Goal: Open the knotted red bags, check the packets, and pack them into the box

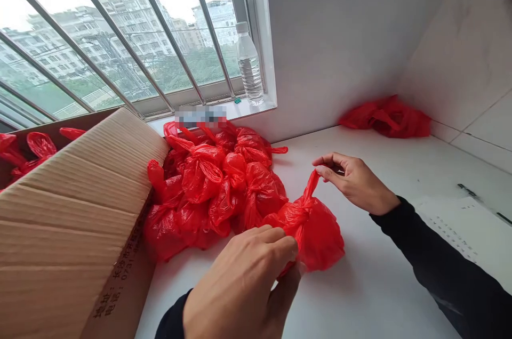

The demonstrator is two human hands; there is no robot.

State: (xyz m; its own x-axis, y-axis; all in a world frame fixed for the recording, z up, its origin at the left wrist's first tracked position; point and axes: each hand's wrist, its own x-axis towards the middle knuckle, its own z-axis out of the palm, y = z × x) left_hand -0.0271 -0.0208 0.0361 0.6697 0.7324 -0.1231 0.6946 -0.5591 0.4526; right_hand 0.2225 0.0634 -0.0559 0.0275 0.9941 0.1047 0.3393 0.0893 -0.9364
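A red plastic bag (322, 235) with a knotted neck rests on the white tabletop, bulging with contents I cannot make out. My right hand (354, 179) pinches one twisted handle between thumb and fingertips, pulling it up and to the right. In the foreground, my left hand (250, 275) is closed at the bag's near left side, its fingertips gripping red plastic and partly hiding it. Just left of this bag lies a heap of similar tied red bags (216, 184), piled against the cardboard box.
A cardboard box (76, 206) with more red bags inside stands at left. On the sill of the barred window is a water bottle (250, 67). Loose red bags (388, 118) lie by the back wall. A written sheet (460, 232) and a pen (467, 190) are at right.
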